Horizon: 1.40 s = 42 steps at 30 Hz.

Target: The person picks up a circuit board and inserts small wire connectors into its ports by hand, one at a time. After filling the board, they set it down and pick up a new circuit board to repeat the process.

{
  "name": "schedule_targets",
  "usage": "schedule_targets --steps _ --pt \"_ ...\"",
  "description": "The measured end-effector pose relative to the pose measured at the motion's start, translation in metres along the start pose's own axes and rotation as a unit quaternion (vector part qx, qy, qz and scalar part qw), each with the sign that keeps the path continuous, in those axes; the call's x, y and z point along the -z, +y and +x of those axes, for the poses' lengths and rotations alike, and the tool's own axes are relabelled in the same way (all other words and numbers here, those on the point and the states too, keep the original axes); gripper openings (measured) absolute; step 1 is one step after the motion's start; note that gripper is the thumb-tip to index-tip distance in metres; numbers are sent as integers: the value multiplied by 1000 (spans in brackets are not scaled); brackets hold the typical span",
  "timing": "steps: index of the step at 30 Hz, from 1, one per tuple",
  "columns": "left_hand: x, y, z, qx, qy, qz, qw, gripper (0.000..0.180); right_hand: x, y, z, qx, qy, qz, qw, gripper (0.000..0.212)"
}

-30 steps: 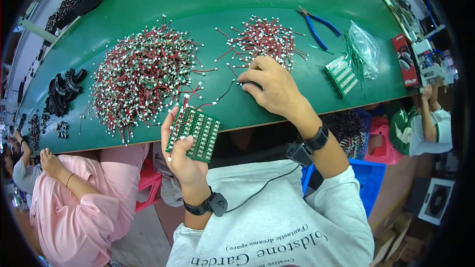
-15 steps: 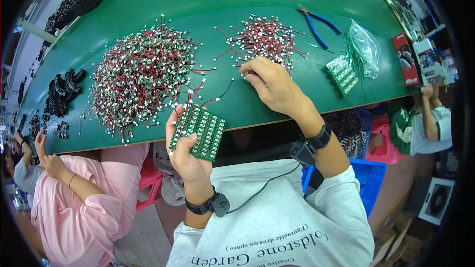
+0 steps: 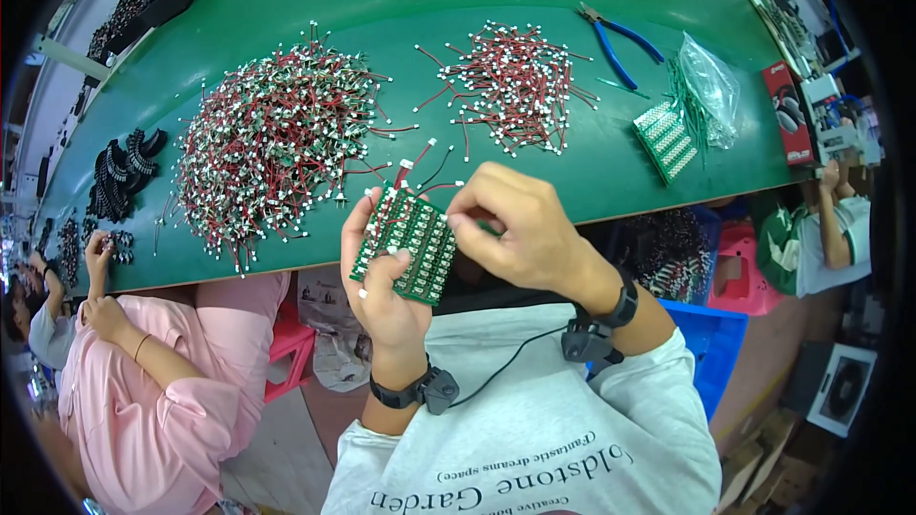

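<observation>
My left hand (image 3: 389, 310) grips a green circuit board panel (image 3: 417, 250) with rows of small white parts, tilted just past the table's front edge. Its thumb lies on the panel's face, the other fingers behind. Short red and black wires with white plugs (image 3: 405, 165) stick out beyond the panel's far edge. My right hand (image 3: 523, 229) is at the panel's right edge, thumb and forefinger pinched together. Whatever the pinch holds is too small to make out. Farther off lies a small heap of red wire leads with white plugs (image 3: 515, 86).
A big heap of wired parts (image 3: 277, 153) covers the table's left-middle, with black strips (image 3: 124, 172) beyond it. To the right lie blue-handled pliers (image 3: 620, 43), another circuit board panel (image 3: 666, 140), a clear plastic bag (image 3: 709, 86) and a red box (image 3: 787, 113). A person in pink (image 3: 162, 372) sits at left.
My right hand has come back from the small wire heap to the panel's right edge. My left hand and the panel have shifted slightly right, and the panel has tilted.
</observation>
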<state>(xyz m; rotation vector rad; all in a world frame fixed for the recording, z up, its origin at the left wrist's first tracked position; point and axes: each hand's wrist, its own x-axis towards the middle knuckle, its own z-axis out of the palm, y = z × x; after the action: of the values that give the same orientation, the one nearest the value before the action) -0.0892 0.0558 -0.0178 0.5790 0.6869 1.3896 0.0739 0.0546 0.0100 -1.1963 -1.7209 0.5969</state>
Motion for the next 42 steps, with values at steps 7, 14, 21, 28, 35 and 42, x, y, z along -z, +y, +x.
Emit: schedule_targets --steps 7,14,21,28,35,42 --pt "1 -5 -8 -27 -40 53 997 64 -17 2 -1 5 28 6 1000 9" --pt "3 -5 -10 -72 -60 140 986 63 -19 0 3 21 19 -20 999 10" --pt "7 -7 -15 -133 -84 286 945 53 -17 -1 1 67 -5 -112 991 18" --pt "11 -4 -15 -154 -87 324 929 55 -17 -2 -3 102 3 -124 987 20" --pt "9 -2 -20 -146 -90 342 924 55 -20 0 -6 100 -13 -154 983 37" --pt "12 2 -19 -134 -25 256 957 63 -24 3 2 69 -6 -102 992 21"
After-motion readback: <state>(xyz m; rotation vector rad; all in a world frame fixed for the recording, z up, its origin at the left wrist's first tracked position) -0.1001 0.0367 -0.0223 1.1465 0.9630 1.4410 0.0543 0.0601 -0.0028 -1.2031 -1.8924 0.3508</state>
